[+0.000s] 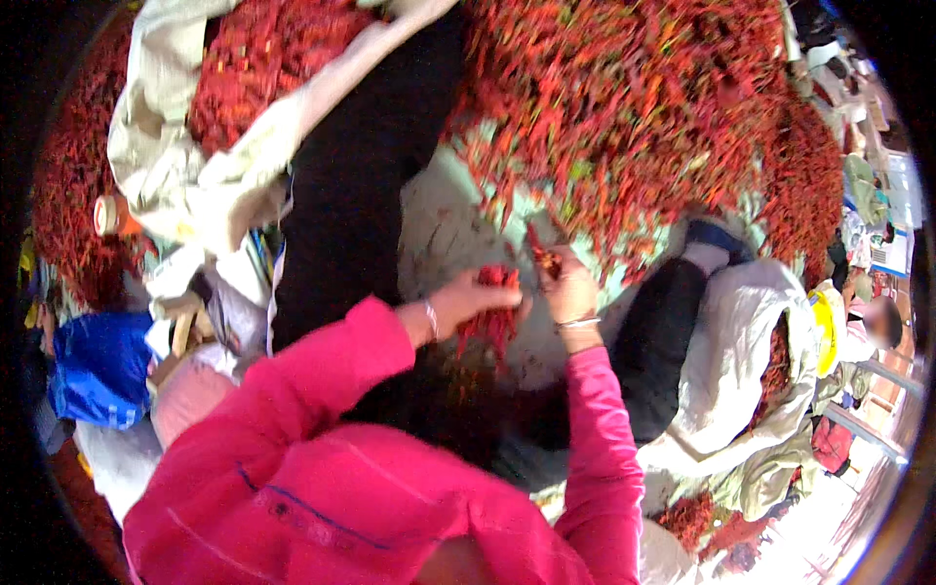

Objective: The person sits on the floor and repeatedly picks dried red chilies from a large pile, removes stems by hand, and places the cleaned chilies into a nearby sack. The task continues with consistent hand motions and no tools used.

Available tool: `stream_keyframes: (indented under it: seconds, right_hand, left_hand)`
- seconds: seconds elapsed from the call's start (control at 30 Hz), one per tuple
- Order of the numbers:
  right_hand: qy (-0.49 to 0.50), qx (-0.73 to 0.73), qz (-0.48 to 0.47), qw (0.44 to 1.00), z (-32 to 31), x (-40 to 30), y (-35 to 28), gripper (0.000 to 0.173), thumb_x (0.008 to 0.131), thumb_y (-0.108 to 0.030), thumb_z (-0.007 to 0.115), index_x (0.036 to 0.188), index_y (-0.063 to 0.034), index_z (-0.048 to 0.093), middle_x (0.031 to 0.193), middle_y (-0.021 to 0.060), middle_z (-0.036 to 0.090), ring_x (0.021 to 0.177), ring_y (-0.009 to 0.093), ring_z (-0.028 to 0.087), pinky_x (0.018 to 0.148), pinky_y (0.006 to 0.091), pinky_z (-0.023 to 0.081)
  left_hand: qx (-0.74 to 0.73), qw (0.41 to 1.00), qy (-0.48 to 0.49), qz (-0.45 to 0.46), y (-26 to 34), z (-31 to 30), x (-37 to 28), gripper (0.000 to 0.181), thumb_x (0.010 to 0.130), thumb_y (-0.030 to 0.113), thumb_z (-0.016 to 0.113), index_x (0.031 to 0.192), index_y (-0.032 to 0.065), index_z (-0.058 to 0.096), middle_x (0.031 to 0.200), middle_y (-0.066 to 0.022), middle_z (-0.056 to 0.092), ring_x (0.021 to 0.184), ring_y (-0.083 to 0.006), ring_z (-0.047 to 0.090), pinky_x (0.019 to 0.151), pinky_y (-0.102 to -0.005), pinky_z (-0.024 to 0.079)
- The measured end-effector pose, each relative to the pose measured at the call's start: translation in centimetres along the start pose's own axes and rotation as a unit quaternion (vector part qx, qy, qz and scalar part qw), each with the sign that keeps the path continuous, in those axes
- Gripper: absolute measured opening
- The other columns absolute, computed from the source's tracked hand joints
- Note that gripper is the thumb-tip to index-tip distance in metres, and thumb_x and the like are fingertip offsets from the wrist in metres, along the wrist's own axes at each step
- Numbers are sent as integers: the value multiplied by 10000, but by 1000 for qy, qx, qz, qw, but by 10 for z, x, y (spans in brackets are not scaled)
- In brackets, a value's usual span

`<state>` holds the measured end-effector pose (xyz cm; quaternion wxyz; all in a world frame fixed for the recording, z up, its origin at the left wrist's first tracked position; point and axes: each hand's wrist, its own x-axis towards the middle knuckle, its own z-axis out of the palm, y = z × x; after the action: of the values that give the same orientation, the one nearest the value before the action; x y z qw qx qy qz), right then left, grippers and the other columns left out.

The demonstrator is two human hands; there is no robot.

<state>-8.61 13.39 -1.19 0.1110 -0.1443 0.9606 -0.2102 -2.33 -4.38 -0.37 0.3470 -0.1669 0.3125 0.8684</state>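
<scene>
My left hand (pixel 468 300) is closed round a bunch of dried red chillies (pixel 491 329), whose tips hang below the fingers. Beside it, to the right and not plainly touching, my right hand (pixel 569 285) holds a few dark red chillies (pixel 541 252) between its fingers. Both hands are over a pale sheet (pixel 453 219) between my outstretched legs. A big heap of red chillies (pixel 621 110) spreads over the sheet beyond the hands.
An open white woven sack (pixel 241 175) of red chillies stands at upper left, near an orange jar with a white lid (pixel 107 215). Another white sack (pixel 738 351) lies right of my leg. A blue bag (pixel 102 365) is at far left. A person (pixel 877 322) is at far right.
</scene>
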Motion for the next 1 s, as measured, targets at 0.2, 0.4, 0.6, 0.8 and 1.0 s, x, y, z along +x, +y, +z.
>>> stream_keyframes:
  seconds: [0.2,0.4,0.6,0.8,1.0]
  right_hand:
    - [16,-62,17,998,46,71,-12,388,718,-324,576,1000,-70,493,800,185,601,731,355,582,646,444,469]
    - [-12,338,65,939,11,6,1,194,742,-63,565,921,7,542,727,14,577,653,95,509,591,265,438]
    - [-21,523,114,844,20,-59,-23,201,787,-124,605,933,-22,512,829,-13,535,760,62,471,690,200,399]
    - [-41,522,105,845,4,-64,-40,52,752,-27,594,773,-40,549,718,-31,544,647,59,465,600,210,411]
    - [36,357,68,931,30,-68,-25,133,722,-2,590,683,-36,468,601,5,478,572,72,392,513,233,363]
  left_hand:
    - [75,992,88,48,-16,-22,-1,197,747,191,656,877,62,584,735,-18,596,653,-106,566,607,-262,459]
    - [251,940,199,115,-18,-26,23,303,688,248,706,889,42,612,770,-15,616,678,-88,553,624,-268,453]
    - [337,927,83,140,-36,-24,18,242,703,228,690,865,67,611,802,11,610,742,-51,516,672,-261,447]
    - [342,935,8,97,-36,-27,3,158,731,228,646,789,94,583,729,54,550,668,-47,464,599,-237,414]
    - [359,933,22,7,-29,-23,13,210,659,187,667,789,43,586,677,7,573,618,-65,488,574,-256,415]
